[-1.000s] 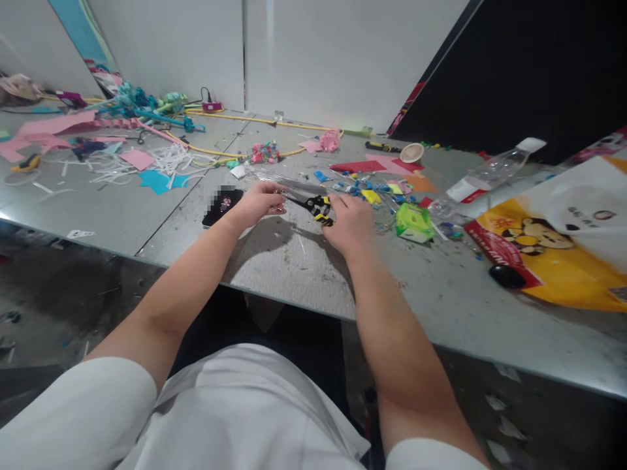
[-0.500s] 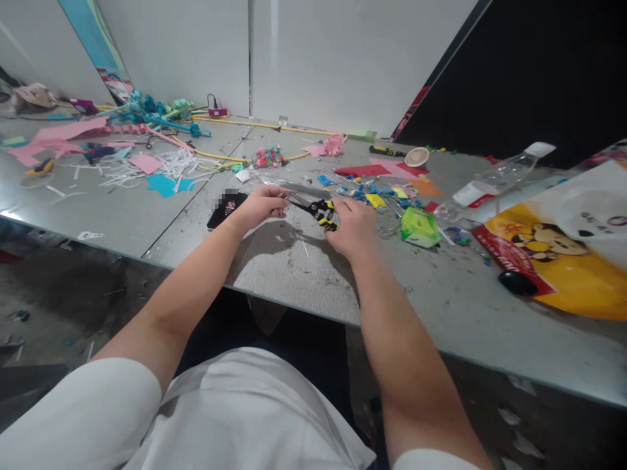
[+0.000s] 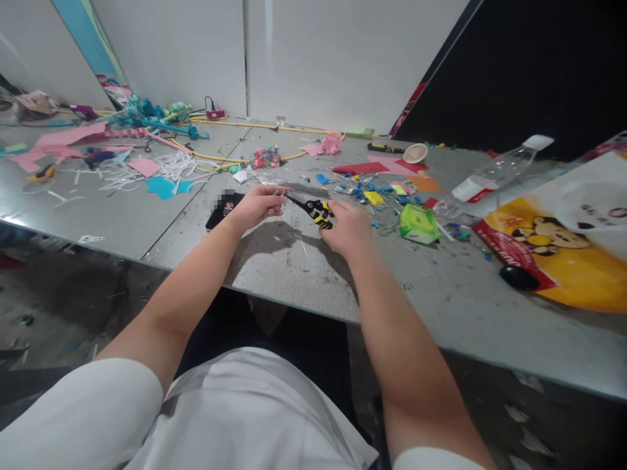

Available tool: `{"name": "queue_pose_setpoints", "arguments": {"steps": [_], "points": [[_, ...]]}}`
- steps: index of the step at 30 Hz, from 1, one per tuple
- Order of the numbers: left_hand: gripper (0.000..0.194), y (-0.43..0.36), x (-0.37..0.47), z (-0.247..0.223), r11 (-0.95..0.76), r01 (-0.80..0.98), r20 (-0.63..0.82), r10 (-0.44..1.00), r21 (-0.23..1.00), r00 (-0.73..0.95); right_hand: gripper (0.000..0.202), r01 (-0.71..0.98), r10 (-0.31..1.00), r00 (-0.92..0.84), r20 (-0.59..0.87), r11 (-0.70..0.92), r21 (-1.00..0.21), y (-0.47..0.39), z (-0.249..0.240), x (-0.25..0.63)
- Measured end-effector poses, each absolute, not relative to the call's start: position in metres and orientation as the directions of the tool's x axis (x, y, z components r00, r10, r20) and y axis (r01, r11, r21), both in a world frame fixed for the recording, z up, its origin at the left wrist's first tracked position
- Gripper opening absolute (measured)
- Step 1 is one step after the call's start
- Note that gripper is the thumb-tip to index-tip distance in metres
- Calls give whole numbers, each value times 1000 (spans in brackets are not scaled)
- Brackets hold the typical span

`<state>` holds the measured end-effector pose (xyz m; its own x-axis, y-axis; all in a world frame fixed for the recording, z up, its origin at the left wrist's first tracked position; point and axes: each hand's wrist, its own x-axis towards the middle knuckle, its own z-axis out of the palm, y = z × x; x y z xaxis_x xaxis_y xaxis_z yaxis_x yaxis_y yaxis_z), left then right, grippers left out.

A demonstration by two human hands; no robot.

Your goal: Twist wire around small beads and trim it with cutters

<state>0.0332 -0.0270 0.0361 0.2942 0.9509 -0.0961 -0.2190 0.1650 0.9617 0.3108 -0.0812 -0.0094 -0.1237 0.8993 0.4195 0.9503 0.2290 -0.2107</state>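
My right hand [image 3: 350,230] is wrapped round the handles of black and yellow pliers [image 3: 316,212], whose dark jaws point left. Opposite the jaws, my left hand [image 3: 262,205] pinches a thin wire [image 3: 281,193], and the jaw tips reach the wire at the fingertips. Whether the jaws are closed on it is too small to tell. Just left of my left wrist lies a black phone-like object [image 3: 218,214], partly covered by a pixelated patch. More thin wires [image 3: 304,245] lie on the table below the pliers.
On the grey table [image 3: 294,277], a green packet [image 3: 419,224], clear bottle [image 3: 494,175], yellow bag [image 3: 578,261] and black mouse-like object [image 3: 520,277] stand or lie rightward. White strips [image 3: 176,163] and coloured paper are at left, with a yellow cable [image 3: 220,156] behind. A white wall closes the back.
The pliers and my right hand have shifted slightly left, bringing the jaw tips closer to the fingers of my left hand. My left hand has barely moved.
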Motion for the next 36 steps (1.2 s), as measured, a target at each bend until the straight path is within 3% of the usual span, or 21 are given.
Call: {"name": "queue_pose_setpoints", "arguments": {"steps": [12,18,22,25,28,32,36], "points": [[28,-25,33,33,214,-207,-144,940,955,309,68,972,883,-172,437,223,-68,-86,0,302],[28,-25,30,36,215,-241,-142,948,946,286,68,970,881,-152,448,219,-102,-90,-1,301],[25,-24,28,37,214,-234,-141,945,948,296,69,953,893,-114,434,221,-206,-89,-5,299],[21,-22,27,37,190,-231,-110,942,954,318,57,910,918,-112,381,249,-331,-87,-4,296],[19,-18,27,36,142,-185,-75,942,972,327,39,843,966,-68,248,189,-504,-90,2,292],[23,-13,26,33,69,-150,-16,943,986,334,36,644,999,-44,18,42,-764,-96,11,288],[31,-13,26,34,53,-118,-13,949,992,315,28,499,994,-79,-69,-20,-867,-98,13,288]]}}
